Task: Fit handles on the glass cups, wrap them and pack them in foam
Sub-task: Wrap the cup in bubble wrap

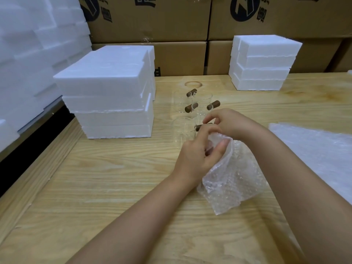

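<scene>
Where the hands meet: mid-table, the left hand pinches the top edge of the bubble wrap between thumb and curled fingers. Right above it, the right hand has its fingers curled onto the near handle.
Near cup: clear glass, upright on the table just left of the hands, its brown handle pointing right into those fingers.
Back cups: three more, huddled close behind, each with a brown handle sticking out sideways and crowding the far side of the hands.
Left foam stack: white slabs piled high, near the cups on their left.
Right foam stack: smaller pile, well apart at the back right.
Foam wall: more white blocks heaped up beyond the table's left edge.
Spare wrap: a flat sheet lying at the right, cut off by the frame.
Table: pale wood with strong grain and a dark ring mark behind the cups.
Room: cardboard boxes stacked along the back, with dark printed logos.
Hard to make out: the right thumb is hidden, there is something dark inside the wrap behind the left fingers, and the glass rims barely show.
</scene>
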